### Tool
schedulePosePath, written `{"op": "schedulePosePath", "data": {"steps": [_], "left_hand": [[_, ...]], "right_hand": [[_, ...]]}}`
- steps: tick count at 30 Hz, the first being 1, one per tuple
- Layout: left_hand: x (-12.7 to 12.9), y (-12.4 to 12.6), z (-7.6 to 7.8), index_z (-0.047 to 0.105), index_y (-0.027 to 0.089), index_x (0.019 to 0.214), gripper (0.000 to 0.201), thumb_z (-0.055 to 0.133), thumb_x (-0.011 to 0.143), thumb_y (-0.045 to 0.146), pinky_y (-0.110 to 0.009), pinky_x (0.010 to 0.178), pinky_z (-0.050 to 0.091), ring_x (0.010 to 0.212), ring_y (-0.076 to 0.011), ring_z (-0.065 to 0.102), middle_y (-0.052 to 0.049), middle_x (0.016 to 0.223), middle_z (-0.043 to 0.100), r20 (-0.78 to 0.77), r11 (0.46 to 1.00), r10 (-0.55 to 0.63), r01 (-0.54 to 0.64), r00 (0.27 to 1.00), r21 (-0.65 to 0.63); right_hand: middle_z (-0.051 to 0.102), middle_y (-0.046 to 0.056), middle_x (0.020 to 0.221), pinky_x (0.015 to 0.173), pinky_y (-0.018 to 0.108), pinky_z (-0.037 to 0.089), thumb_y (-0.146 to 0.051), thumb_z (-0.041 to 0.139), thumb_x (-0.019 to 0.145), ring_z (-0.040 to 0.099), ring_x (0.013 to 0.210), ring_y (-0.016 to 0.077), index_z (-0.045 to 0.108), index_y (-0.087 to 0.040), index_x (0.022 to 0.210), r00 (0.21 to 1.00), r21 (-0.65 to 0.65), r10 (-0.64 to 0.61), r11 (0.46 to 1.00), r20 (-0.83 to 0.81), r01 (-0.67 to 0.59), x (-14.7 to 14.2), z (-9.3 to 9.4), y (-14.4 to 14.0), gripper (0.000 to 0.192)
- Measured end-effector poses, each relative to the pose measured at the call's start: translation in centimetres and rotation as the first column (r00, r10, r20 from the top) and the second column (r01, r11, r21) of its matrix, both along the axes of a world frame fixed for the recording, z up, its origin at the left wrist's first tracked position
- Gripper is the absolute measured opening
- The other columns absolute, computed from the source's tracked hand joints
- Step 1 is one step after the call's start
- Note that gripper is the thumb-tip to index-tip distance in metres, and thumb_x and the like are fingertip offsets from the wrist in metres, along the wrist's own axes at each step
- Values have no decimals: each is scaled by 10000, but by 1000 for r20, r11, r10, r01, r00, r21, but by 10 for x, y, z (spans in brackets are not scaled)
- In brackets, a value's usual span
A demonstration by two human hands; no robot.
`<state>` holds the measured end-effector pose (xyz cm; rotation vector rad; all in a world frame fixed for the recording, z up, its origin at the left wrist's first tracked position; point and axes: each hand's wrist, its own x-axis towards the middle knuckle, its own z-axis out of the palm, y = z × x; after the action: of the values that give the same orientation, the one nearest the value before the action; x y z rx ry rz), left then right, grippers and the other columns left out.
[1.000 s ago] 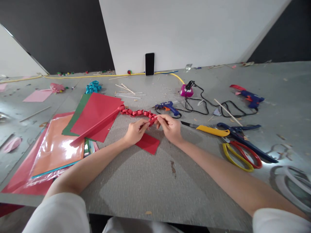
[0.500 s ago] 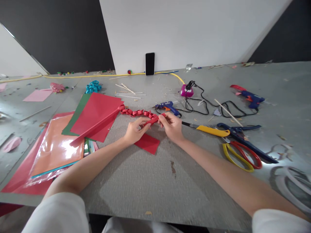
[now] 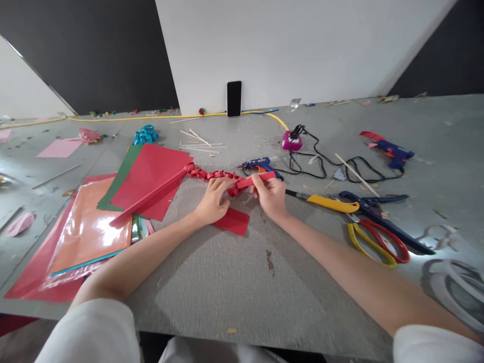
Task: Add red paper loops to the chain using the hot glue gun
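A slim red paper strip (image 3: 264, 177) is pinched in my right hand (image 3: 270, 197), raised a little and pointing up to the right. My left hand (image 3: 212, 202) is at the near side of a red paper chain (image 3: 196, 172), its fingertips over the links and its thumb apart from them. The end loops of the chain curl between the two hands. Below my left hand lies a wider red paper piece (image 3: 235, 222) on the table. The chain's far end touches a red sheet stack (image 3: 145, 171), where a long folded red strip (image 3: 151, 196) rests.
Orange paper in a plastic sleeve (image 3: 91, 222) lies to the left. A blue glue gun (image 3: 260, 164) is just beyond my right hand. On the right are a yellow-handled cutter (image 3: 333, 203), scissors (image 3: 374, 244) and another glue gun (image 3: 395, 153). A phone (image 3: 234, 99) leans on the wall.
My right hand has lifted the red strip and turned its free end up to the right. The left fingers have let go of the strip and moved onto the chain.
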<state>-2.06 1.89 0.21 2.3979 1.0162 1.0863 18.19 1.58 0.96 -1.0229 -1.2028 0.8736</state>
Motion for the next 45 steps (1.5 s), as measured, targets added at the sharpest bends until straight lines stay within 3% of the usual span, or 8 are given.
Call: {"op": "schedulePosePath", "data": {"steps": [3,11,18,23,28,33,40,45], "left_hand": [[2,1,-2,563,213,1426,656,570,796,28,-532,1153,454,1294,-317,539,-142,1384,627,-88,999,-38,36,995,-29],[4,1,-8,578,257,1427,497,653,939,201,-560,1128,473,1275,-330,497,-148,1357,566,-192,999,27,-31,981,-17],[2,5,-9,649,212,1235,261,617,977,179,-427,1047,535,1169,-248,623,-130,1222,654,18,998,-15,17,1000,-68],[2,5,-6,644,193,1186,236,683,958,242,-344,897,573,988,-200,669,-112,1136,683,158,994,78,-64,984,-94],[3,5,-4,630,200,1189,246,688,955,248,-348,910,584,1000,-194,684,-110,1148,698,259,990,133,-114,957,-88],[2,3,-3,620,205,1219,290,700,944,249,-378,964,590,1029,-197,715,-110,1175,725,275,991,121,-101,954,-86],[3,2,-4,636,197,1152,266,749,922,269,-363,937,597,977,-191,732,-94,1096,739,311,990,100,-62,945,-128],[4,1,-4,629,198,1115,302,785,909,355,-351,904,594,949,-190,722,-90,1056,726,284,994,70,-42,956,-104]], "right_hand": [[606,-8,560,445,260,400,-658,715,895,503,448,106,673,-201,760,1000,11,-5,1000,-8,5,0,-3,2,479],[598,-12,553,431,257,391,-697,711,877,496,436,105,648,-203,769,999,-10,-29,1000,-13,29,0,-3,5,510],[595,-12,555,434,272,393,-683,695,896,498,438,119,675,-210,811,1000,-11,-29,1000,6,30,2,-5,6,481],[655,10,634,481,285,446,-664,641,944,560,480,135,685,-213,869,999,22,1,1000,50,-2,1,-7,7,459],[717,37,748,536,303,504,-655,649,944,601,528,142,704,-212,959,997,33,80,996,21,-81,0,-2,3,446],[739,55,775,551,321,533,-682,711,882,635,549,160,717,-210,931,979,-6,202,979,27,-201,0,3,2,475],[743,50,770,583,321,555,-651,734,875,654,567,156,716,-202,917,965,-26,260,965,-13,-261,1,4,5,452],[707,20,708,518,278,473,-626,764,864,569,511,113,683,-200,824,956,-40,292,956,10,-292,0,5,2,436]]}}
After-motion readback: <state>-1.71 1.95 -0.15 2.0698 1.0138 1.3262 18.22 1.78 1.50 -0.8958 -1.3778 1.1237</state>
